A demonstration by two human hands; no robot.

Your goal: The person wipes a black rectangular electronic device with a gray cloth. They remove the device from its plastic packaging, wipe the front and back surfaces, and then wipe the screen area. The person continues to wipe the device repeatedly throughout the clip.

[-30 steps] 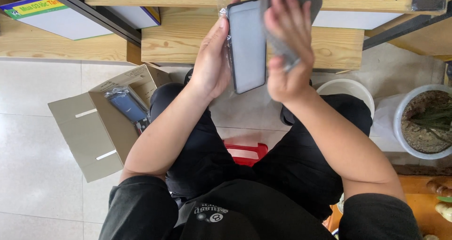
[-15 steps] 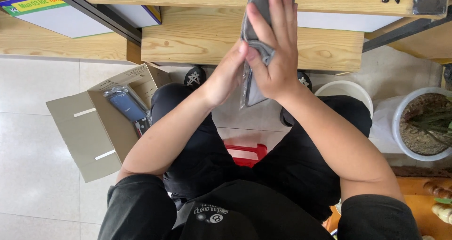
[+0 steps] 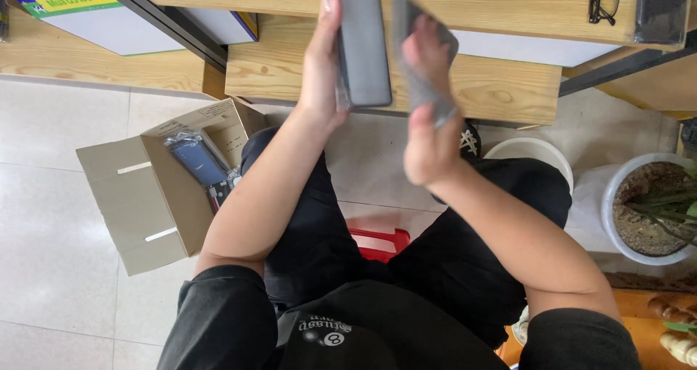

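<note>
A: Where's the phone (image 3: 361, 43) sitting right now?

B: Upper centre of the frame, upright, in front of the wooden shelf (image 3: 501, 87). The left hand (image 3: 323, 72) is gripping it along its left long edge, thumb and fingers pressing together around that edge, dark glass face toward the camera.

A: And the right hand (image 3: 430, 134)?

B: It's just right of the phone, pinching a grey cloth (image 3: 420, 65) between thumb and fingers, which are bunching tightly around the fabric. The cloth is standing apart from the glass, not touching it.

A: Handling notes?

B: Judging by shape: the phone is thin, stiff, light, with a smooth glass face, so likely slippery and fragile over the tiled floor (image 3: 65, 196). Edge grip is looking right; it's keeping skin off the glass. The cloth is soft and limp, easy to hold anywhere.

A: Risk?

B: 1 hand is carrying the whole slab by 1 edge. I'd guess sideways pressure from the cloth could be twisting it out of that grip.

A: Anything nearby?

B: An open cardboard box (image 3: 145, 196) at left centre on the floor, holding what look like more wrapped phones; can't tell how many. Eyeglasses (image 3: 604, 0) upper right on the shelf, potted plant (image 3: 653, 210) at the right edge.
</note>
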